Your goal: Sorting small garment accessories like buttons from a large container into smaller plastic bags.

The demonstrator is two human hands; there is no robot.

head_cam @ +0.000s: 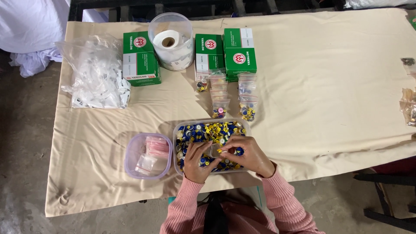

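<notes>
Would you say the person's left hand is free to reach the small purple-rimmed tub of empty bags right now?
Probably yes: the purple-rimmed tub sits open just beside the left hand, nothing between them. That hand is, however, busy with a small clear bag over the bin of buttons.

A small clear bag (pinched between both hands) sits above a tub of blue-yellow caps
</notes>
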